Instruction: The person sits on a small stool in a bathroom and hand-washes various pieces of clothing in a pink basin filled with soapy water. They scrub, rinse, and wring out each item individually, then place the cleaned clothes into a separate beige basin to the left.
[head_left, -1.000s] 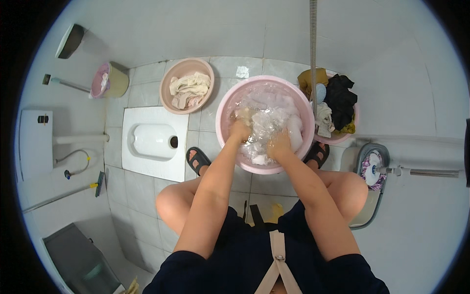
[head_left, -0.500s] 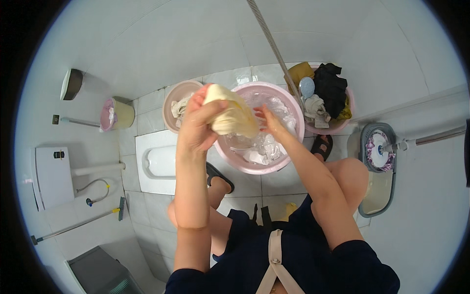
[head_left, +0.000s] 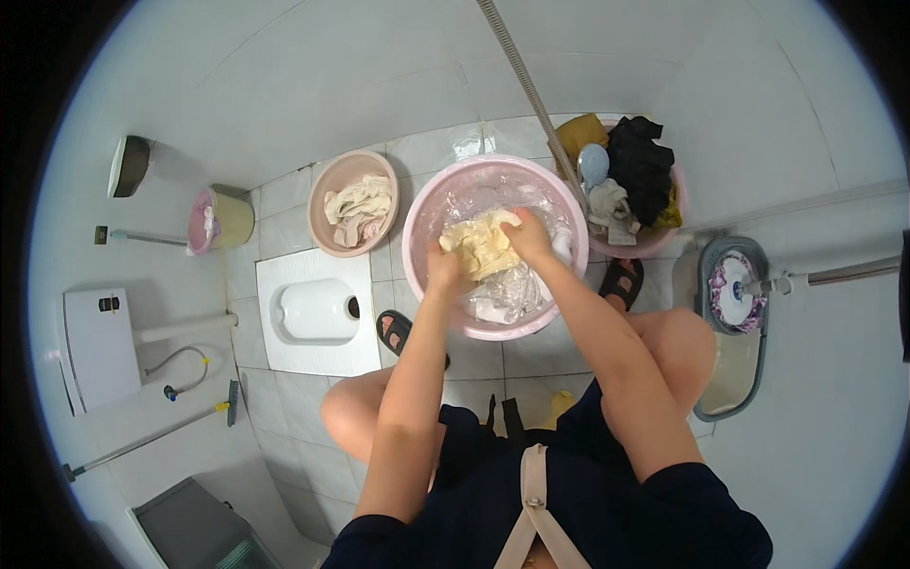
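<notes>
A wet, pale yellow cloth garment (head_left: 482, 243) lies spread between my two hands at the water in a large pink basin (head_left: 410, 242). My left hand (head_left: 444, 267) grips its left edge, and my right hand (head_left: 527, 235) pinches its upper right part. Around and below it, white laundry (head_left: 507, 296) sits in clear, rippling water. The fingertips are partly hidden by the cloth.
A smaller pink basin (head_left: 318, 232) with pale clothes stands left, beside a squat toilet (head_left: 318, 308). At the right, a third basin (head_left: 679, 213) holds dark and mustard clothes under a shower head (head_left: 594, 166). A mop bucket (head_left: 754, 379) stands farther right.
My left hand has brought the yellow garment down from above the basin's left side to the water. My right hand, open and empty before, now holds its other side.
</notes>
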`<state>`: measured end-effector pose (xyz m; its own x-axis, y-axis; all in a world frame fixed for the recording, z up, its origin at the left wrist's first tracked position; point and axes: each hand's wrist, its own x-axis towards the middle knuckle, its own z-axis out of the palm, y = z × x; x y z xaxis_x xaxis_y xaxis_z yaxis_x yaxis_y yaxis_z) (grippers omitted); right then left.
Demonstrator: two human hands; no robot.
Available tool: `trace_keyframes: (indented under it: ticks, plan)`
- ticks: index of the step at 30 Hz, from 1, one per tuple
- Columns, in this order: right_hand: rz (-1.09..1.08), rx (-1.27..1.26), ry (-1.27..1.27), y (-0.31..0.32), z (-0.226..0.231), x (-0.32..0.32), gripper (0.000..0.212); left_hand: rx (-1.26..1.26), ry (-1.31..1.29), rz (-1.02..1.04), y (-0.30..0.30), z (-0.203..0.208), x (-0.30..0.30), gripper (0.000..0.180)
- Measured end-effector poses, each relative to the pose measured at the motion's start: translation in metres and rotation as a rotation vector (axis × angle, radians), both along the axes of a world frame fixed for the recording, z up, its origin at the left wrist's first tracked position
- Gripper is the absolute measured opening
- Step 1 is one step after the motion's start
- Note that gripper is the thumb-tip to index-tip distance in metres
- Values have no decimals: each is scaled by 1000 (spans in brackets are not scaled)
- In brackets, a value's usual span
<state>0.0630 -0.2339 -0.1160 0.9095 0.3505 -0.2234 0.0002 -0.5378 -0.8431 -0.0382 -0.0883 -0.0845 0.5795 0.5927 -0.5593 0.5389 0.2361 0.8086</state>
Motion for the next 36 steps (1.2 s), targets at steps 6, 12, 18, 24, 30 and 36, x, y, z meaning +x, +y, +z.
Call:
trace_keyframes:
  ticks: [6, 12, 18, 24, 30, 36]
  plan:
    - [-277, -185, 60, 26, 26, -9, 34, -207, -186, 159, -39, -30, 31, 55]
    - [108, 103, -129, 30, 112, -93, 27, -1195, -536, -89, 2, -18, 26, 54]
    - [105, -52, -286, 29, 121, -87, 22, -1023, -452, 58, -26, -26, 14, 49]
    - [78, -237, -95, 9, 64, -3, 32, -912, -374, 168, -60, 14, 20, 40]
    - [20, -328, -190, -18, -9, 14, 22, -965, -282, 191, -31, -1, -9, 59]
    - [-52, -128, -215, 11, 44, -36, 15, -1052, -274, -18, -27, 17, 14, 80]
